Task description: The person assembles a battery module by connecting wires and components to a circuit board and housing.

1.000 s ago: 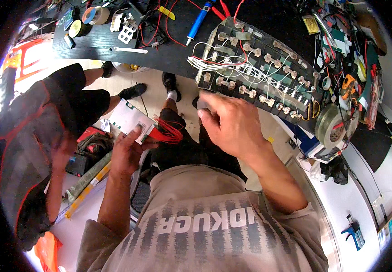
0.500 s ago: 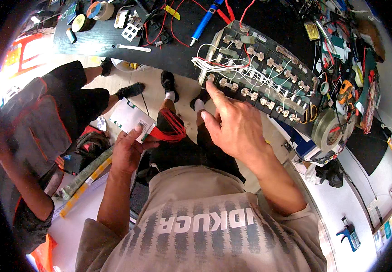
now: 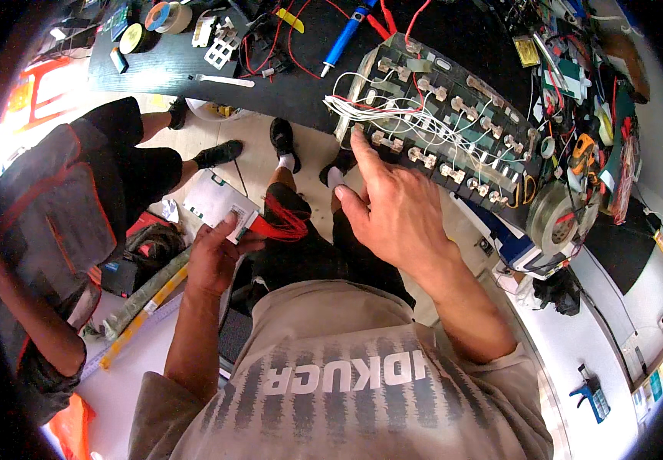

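Observation:
Between the thumb and fingers of my left hand (image 3: 223, 249) is a flat white wired module (image 3: 210, 201) with green connectors along its edge. A bundle of red wires (image 3: 282, 220) comes off its right side and hangs over my leg. My right hand (image 3: 406, 211) holds nothing; its index finger is stretched out and its thumb stands apart. That fingertip is at a metal terminal at the near left corner of a black battery pack (image 3: 466, 161); whether it touches cannot be told. White wires (image 3: 393, 113) run in a loose bunch across rows of metal terminals on the pack.
The pack lies at the near edge of a dark table (image 3: 301, 96). Beyond it are a blue pen-shaped tool (image 3: 345, 42), a white flat-ended tool (image 3: 226, 80) and tape rolls. Tools and a wire spool (image 3: 557, 221) crowd the right. Another person (image 3: 59, 203) is at my left.
My left hand and the white module have shifted slightly to the left. My right index finger stays at the same corner of the pack. The other person's arm has moved a little.

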The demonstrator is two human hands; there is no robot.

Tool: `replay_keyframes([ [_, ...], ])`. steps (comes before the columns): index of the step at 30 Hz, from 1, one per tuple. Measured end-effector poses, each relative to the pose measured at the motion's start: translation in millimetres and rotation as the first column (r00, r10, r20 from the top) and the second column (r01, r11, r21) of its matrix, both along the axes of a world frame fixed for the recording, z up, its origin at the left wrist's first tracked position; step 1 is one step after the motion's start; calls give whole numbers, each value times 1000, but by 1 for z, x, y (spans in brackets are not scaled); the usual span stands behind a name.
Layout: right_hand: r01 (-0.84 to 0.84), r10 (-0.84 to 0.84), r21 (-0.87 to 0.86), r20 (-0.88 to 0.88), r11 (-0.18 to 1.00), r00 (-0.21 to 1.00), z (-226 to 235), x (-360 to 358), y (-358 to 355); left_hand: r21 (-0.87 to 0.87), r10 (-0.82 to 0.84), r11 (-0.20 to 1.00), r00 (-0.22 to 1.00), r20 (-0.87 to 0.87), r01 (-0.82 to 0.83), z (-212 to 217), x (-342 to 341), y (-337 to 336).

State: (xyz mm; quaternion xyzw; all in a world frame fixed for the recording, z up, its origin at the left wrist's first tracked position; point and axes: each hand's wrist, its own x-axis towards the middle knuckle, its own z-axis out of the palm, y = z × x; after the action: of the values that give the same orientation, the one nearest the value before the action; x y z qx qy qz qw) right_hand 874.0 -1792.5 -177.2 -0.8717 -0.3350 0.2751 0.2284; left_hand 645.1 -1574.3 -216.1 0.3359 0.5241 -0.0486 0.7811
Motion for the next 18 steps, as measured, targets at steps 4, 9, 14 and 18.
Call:
replay_keyframes([
  [4, 3, -4, -23, -47, 1000, 999, 3, 4, 2, 4, -28, 1000, 1000, -2, 28, 4, 9, -2],
  [9, -1, 0, -11, -33, 1000, 999, 1, 4, 2, 4, -79, 997, 997, 14, 79, 5, 22, -3],
  [14, -28, 30, 11, -373, 1000, 927, 4, -2, 3, -6, -106, 994, 994, 32, 106, 11, 34, -5],
  [18, 80, 3, 239, -330, 968, 944, -12, -39, 2, -108, -141, 982, 979, 144, 157, 17, 36, -5],
])
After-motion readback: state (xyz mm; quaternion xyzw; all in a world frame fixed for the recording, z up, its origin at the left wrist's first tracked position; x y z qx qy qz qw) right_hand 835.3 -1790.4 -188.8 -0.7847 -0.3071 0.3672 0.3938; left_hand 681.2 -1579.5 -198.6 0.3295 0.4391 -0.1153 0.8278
